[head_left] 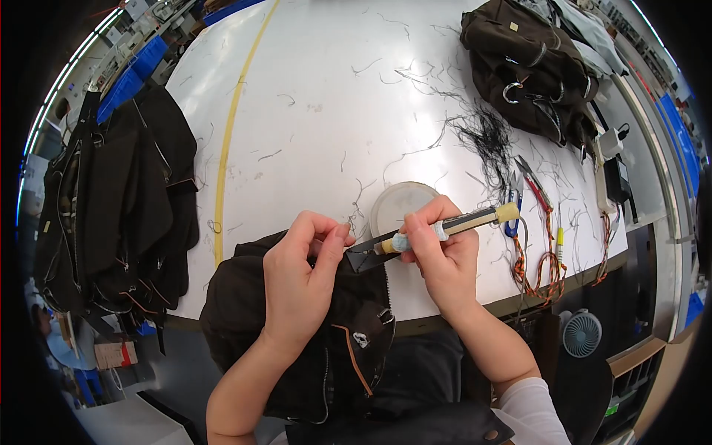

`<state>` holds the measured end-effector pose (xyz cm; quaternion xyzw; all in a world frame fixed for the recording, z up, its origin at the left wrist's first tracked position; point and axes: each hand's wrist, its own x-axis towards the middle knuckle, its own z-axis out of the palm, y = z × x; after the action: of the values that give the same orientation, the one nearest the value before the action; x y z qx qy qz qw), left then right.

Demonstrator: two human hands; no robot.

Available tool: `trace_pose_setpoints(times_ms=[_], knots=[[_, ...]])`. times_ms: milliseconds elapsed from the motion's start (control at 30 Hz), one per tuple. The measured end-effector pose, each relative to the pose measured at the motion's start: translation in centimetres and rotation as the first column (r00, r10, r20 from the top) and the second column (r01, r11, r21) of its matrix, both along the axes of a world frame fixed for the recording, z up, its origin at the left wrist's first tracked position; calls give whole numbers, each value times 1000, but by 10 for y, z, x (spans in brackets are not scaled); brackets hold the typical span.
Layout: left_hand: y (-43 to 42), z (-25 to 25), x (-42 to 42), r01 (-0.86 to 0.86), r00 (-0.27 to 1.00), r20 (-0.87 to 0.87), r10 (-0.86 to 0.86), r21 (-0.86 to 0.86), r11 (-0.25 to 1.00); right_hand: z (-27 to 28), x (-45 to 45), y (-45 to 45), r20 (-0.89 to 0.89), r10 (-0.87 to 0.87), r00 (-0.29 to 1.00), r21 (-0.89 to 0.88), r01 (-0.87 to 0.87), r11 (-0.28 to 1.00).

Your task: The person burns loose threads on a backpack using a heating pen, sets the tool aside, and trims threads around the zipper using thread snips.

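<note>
Mark [361,339] on your bag [237,300] is too small to read; same for the yellow tag [513,27] on the bag at upper right. Your right hand [449,259] is gripping the taped tool [475,220], its left end at a dark piece [363,260] between your hands. Your left hand [297,274] has thumb and forefinger pinched; can't tell on what. Your bag hangs over the near table [297,163] edge. Disc [397,200] is partly behind your right hand; threads [486,141], snips [532,180] and cords [518,267] crowd the right
</note>
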<state>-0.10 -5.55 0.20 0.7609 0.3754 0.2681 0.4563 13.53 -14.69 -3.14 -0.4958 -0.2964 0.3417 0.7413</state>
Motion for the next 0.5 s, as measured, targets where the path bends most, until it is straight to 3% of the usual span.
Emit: trace_pose_setpoints(times_ms=[167, 500], knots=[[-1, -8, 0, -5, 998, 60, 1, 69, 998, -5, -3, 4, 4, -16, 1000, -4, 16, 1000], [-1, -5, 0, 13, 1000, 25, -14, 42, 999, -6, -2, 4, 59, -18, 998, -52, 21, 998]])
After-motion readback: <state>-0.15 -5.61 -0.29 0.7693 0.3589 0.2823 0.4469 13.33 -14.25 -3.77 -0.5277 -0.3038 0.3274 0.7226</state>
